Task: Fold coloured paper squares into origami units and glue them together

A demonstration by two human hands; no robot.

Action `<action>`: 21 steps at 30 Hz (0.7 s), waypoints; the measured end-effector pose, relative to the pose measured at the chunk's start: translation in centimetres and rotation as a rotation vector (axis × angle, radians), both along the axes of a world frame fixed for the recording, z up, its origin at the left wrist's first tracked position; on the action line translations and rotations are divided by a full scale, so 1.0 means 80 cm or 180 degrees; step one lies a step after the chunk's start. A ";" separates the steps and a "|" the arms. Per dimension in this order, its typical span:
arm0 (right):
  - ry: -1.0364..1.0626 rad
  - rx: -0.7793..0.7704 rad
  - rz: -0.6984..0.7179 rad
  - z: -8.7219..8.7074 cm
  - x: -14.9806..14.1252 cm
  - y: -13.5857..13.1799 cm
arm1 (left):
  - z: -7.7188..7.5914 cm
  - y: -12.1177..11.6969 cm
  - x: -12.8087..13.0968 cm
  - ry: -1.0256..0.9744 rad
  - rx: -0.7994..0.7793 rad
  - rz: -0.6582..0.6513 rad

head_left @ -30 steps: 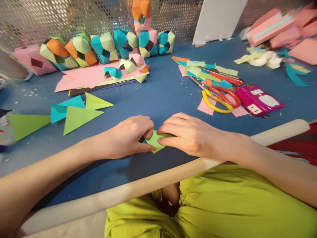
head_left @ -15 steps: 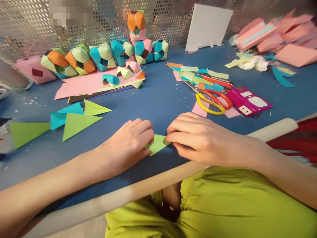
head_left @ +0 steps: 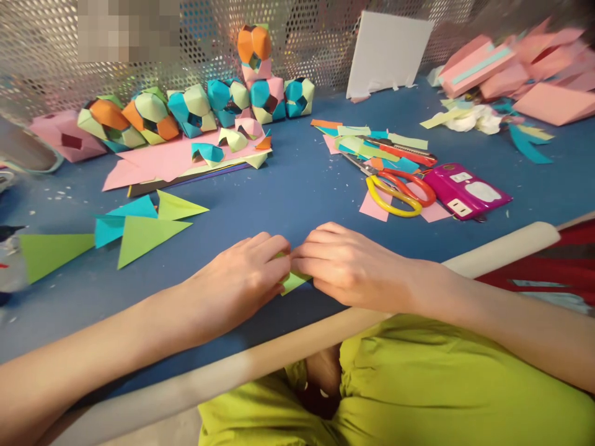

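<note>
Blue tabletop (head_left: 279, 198), smooth and flecked with paper crumbs, spreads before us. Between our hands, near the pale rounded edge strip (head_left: 204, 379), is a small piece of lime-green paper (head_left: 294, 284), thin and mostly covered. Our left hand (head_left: 248, 272) is closed on its left end; our right hand (head_left: 348, 266) has its fingertips bunched on the other side, though we cannot tell whether they pinch. Half a second ago our hands were farther apart, showing more paper; now the fingers almost meet. Flat green triangles (head_left: 151, 240) lie leftward, red-and-yellow scissors (head_left: 385, 176) rightward. Faceted, hollow paper balls (head_left: 193, 108) line perforated metal mesh (head_left: 320, 68) behind.
</note>
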State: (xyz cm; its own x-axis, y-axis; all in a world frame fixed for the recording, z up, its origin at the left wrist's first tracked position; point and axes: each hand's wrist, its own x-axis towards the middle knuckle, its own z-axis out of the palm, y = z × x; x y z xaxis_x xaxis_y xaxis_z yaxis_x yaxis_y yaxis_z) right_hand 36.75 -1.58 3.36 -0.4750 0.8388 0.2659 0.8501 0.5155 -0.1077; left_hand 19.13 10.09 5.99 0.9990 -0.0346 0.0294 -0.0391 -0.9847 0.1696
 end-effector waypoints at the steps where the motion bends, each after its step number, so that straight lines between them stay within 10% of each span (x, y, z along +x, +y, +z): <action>1: 0.0008 0.0005 0.0007 0.000 0.000 -0.001 | 0.000 0.000 0.000 -0.0004 0.0010 0.0005; 21: -0.0365 0.0110 0.0162 0.010 0.002 -0.007 | -0.001 0.001 -0.004 0.0313 0.0703 -0.0050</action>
State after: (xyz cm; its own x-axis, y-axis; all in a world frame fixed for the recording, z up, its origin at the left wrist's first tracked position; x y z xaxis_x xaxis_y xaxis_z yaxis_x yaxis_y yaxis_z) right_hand 36.92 -2.15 4.20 -0.5456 0.8042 0.2357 0.8285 0.5599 0.0073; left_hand 18.83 10.14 5.93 0.9959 -0.0450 -0.0781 -0.0487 -0.9977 -0.0462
